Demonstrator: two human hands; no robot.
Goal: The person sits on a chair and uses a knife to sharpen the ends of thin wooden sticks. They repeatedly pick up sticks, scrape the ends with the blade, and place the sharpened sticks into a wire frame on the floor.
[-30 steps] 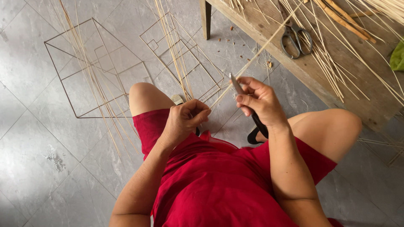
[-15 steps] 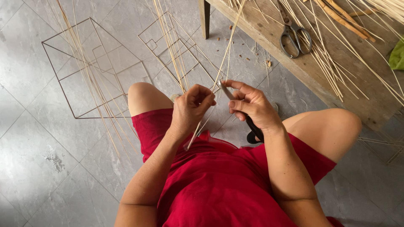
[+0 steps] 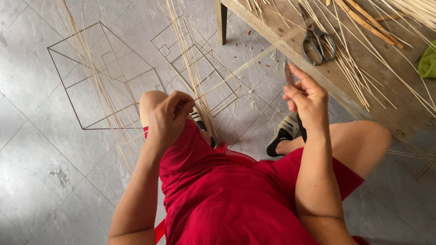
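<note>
I sit in a red dress over a grey tiled floor. My left hand (image 3: 170,115) hovers above my left knee, pinching the end of a thin pale reed strip (image 3: 240,68). The strip is blurred and runs up and right toward the bench. My right hand (image 3: 306,97) is raised above my right knee and grips a small knife (image 3: 289,75) with its blade pointing up. The two hands are well apart, and the strip passes just left of the blade.
A wooden bench (image 3: 386,90) at upper right carries grey scissors (image 3: 318,43), many loose reed strips and a green thing (image 3: 428,61). Two wire frames (image 3: 104,77) (image 3: 200,59) lie on the floor with reed strips across them. My black shoe (image 3: 284,134) rests under the right hand.
My hands were close together at the strip and have drawn apart. The left hand moved down and left with the strip, and the right hand moved right and up with the knife.
</note>
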